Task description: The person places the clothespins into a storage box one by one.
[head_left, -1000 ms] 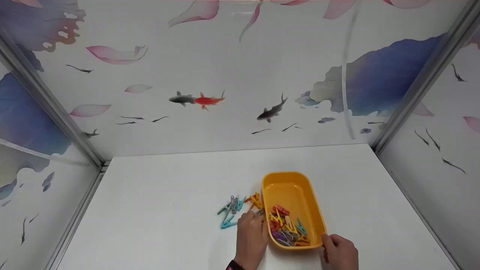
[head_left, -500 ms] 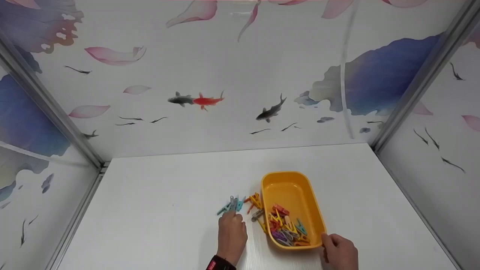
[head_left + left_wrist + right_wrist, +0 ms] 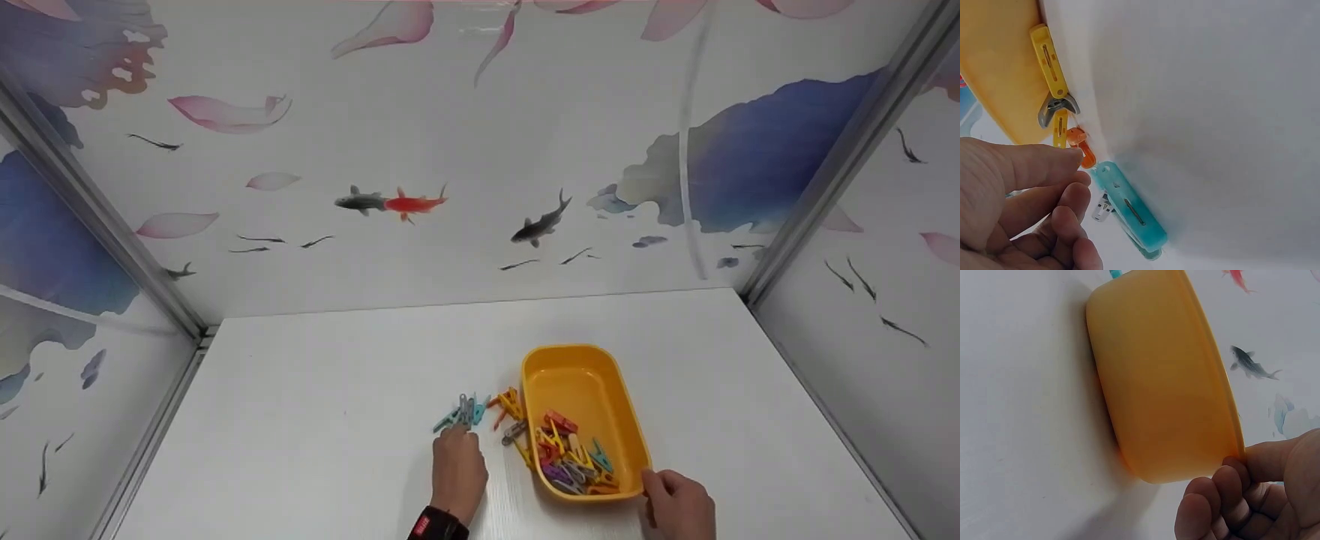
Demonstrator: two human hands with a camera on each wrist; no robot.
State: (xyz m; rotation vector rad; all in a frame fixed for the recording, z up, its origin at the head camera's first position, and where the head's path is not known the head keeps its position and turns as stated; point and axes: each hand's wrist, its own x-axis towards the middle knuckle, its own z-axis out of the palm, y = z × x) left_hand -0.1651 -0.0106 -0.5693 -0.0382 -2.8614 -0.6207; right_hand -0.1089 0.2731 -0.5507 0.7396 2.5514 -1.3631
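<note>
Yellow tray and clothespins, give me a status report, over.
Left hand at the teal and gray clothespins, grip unclear. Right hand pinches the yellow tray at its near right corner. More clothespins in the tray's near half. Nothing visibly blocking.

Light looks dim — shadows soft (faint glare on the wall [image 3: 480, 135]).

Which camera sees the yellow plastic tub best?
The head view: it looks down into the yellow rectangular plastic tub, showing small colourful clothes pegs inside. The right wrist view shows mainly its outer wall; the left wrist view, only a cut-off piece.
</note>
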